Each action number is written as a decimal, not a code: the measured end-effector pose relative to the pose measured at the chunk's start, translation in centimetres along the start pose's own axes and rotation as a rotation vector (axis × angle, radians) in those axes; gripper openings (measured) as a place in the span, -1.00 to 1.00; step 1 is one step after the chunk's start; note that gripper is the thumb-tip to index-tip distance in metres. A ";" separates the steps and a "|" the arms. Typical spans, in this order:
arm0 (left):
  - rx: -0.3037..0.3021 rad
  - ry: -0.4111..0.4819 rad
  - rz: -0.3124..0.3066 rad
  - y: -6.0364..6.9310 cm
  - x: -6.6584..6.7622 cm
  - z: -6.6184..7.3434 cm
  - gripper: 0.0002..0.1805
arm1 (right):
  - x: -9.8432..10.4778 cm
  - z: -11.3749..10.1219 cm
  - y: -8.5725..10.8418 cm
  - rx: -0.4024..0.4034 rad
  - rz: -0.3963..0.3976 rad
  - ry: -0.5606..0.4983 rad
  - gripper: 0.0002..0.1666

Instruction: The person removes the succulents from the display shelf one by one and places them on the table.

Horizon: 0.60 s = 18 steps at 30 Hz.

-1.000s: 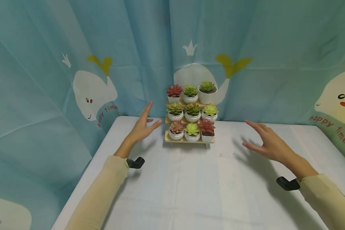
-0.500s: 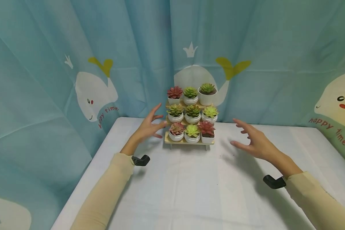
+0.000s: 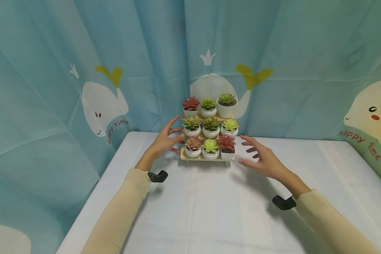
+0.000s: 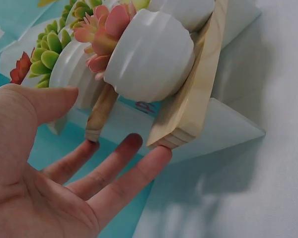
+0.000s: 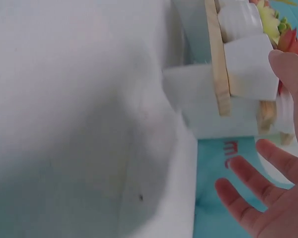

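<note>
A three-tier wooden stand [image 3: 206,159] with white side supports holds rows of small succulents in white pots at the table's far side. My left hand [image 3: 163,141] is at the stand's left end, fingers spread; in the left wrist view, fingertips [image 4: 161,154] touch or nearly touch the ends of the wooden shelves [image 4: 181,126], beside a ribbed white pot [image 4: 151,57]. Off the right end, my right hand [image 3: 265,160] stays apart from the stand with its fingers loosely spread. A square white pot [image 5: 251,67] with a red succulent [image 3: 227,141] sits nearest to it.
The stand is on a white-covered table [image 3: 209,211]. Close behind it hangs a blue curtain [image 3: 152,53] printed with whales. Each wrist carries a black camera mount, one on the left [image 3: 157,176] and one on the right [image 3: 284,203].
My right hand has moved left, close to the stand's right end. My left hand has moved right, up to its left end. The stand and pots keep their places.
</note>
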<state>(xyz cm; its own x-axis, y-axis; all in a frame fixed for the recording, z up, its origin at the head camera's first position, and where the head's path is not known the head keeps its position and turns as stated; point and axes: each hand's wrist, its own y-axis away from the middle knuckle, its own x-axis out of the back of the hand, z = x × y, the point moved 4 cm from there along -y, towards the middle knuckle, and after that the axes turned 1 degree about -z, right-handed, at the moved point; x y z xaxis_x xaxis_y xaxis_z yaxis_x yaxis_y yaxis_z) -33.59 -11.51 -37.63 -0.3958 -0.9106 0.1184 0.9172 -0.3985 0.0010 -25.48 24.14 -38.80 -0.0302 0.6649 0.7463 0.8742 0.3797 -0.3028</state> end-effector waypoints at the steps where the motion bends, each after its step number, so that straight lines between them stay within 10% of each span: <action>1: 0.002 -0.004 0.001 -0.1 0.0 -0.1 -0.09 | -0.2 0.0 -0.1 -0.003 0.002 -0.017 0.00; 18: -0.020 -0.091 -0.046 -0.8 0.1 -0.7 -0.14 | -2.4 -0.1 -1.4 -0.058 0.007 -0.232 -0.15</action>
<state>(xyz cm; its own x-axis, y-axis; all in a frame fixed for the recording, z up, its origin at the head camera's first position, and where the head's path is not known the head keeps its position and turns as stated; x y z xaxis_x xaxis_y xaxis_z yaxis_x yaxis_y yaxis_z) -34.35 -11.32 -38.29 -0.4310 -0.8779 0.2085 0.8965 -0.4429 -0.0114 -26.62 21.94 -40.06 -0.1287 0.7997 0.5864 0.9009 0.3414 -0.2679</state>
